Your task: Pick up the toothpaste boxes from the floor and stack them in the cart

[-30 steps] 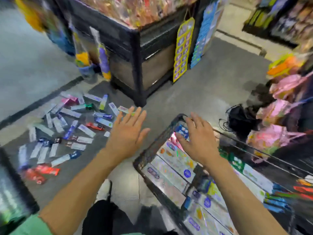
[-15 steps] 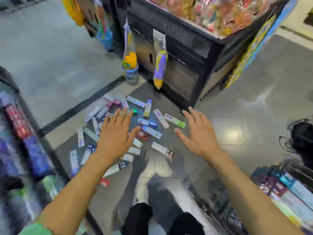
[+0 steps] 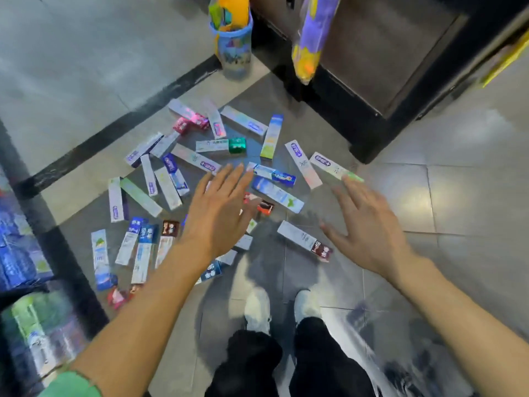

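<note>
Tiled floor (image 3: pixel 429 196), scattered toothpaste boxes (image 3: pixel 277 193), left hand (image 3: pixel 217 213), right hand (image 3: pixel 369 227) spread above

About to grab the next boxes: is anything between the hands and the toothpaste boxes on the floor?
Nothing visible blocks them. The left hand and right hand, both open and empty, hover directly over the scattered toothpaste boxes, with only air below. The cart is out of view.

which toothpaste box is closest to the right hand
The white box with the dark red end, lying just left of the right hand; the other boxes lie farther off.
</note>
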`<act>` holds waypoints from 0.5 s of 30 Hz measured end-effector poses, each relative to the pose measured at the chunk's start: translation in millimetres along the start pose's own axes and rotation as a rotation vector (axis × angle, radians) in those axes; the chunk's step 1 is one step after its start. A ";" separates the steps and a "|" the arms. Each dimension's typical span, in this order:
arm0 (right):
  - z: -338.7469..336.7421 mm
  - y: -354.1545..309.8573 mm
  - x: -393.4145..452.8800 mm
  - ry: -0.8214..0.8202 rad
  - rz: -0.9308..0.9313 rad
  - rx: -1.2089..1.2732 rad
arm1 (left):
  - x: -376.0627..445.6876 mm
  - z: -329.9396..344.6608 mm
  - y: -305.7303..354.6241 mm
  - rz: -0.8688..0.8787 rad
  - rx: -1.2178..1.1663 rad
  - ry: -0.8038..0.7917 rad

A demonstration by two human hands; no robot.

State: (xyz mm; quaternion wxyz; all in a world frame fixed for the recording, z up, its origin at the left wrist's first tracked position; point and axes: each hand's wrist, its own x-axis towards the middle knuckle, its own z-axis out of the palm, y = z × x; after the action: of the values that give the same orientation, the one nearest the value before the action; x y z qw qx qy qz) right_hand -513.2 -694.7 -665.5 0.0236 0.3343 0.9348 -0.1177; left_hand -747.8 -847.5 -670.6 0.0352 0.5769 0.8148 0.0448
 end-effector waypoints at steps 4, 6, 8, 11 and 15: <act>155.5 36.9 29.6 -0.061 0.022 -0.044 | 19.9 158.3 -30.7 0.075 -0.008 0.029; 228.9 54.5 40.6 -0.105 0.047 -0.045 | 27.2 232.4 -42.0 0.101 0.004 0.022; 293.5 70.2 51.9 -0.216 0.032 -0.060 | 29.1 294.5 -53.5 0.099 0.018 0.018; 367.6 90.7 66.4 -0.281 0.015 -0.088 | 34.9 361.6 -66.7 0.096 0.060 -0.016; 426.7 98.6 67.7 -0.309 0.059 -0.042 | 48.5 406.0 -69.0 0.159 0.123 -0.050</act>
State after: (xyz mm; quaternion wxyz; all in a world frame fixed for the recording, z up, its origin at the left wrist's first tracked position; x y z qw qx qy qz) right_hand -518.3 -679.6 -1108.4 0.1776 0.3387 0.9121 -0.1475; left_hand -784.3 -811.4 -1082.1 0.0162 0.6418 0.7666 -0.0169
